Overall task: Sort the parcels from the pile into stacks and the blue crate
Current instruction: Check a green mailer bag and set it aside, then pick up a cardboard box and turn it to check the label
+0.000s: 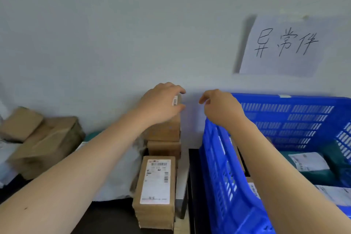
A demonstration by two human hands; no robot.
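My left hand [161, 102] grips a small cardboard parcel [176, 100] with a barcode label, on top of a tall stack of brown boxes [164, 131] against the wall. My right hand [220, 106] hovers just right of it, fingers loosely curled, holding nothing, above the left rim of the blue crate [218, 167]. A second stack of flat brown parcels [154, 190], the top one bearing a white shipping label, stands nearer to me. Inside the crate lie teal bag parcels with white labels [308, 161].
A heap of brown cardboard boxes [43, 144] lies at the left by the wall, with white plastic bags [121, 173] beside my left forearm. A handwritten paper sign [281, 45] hangs on the wall above the crate. A dark table edge [191, 186] runs between stacks and crate.
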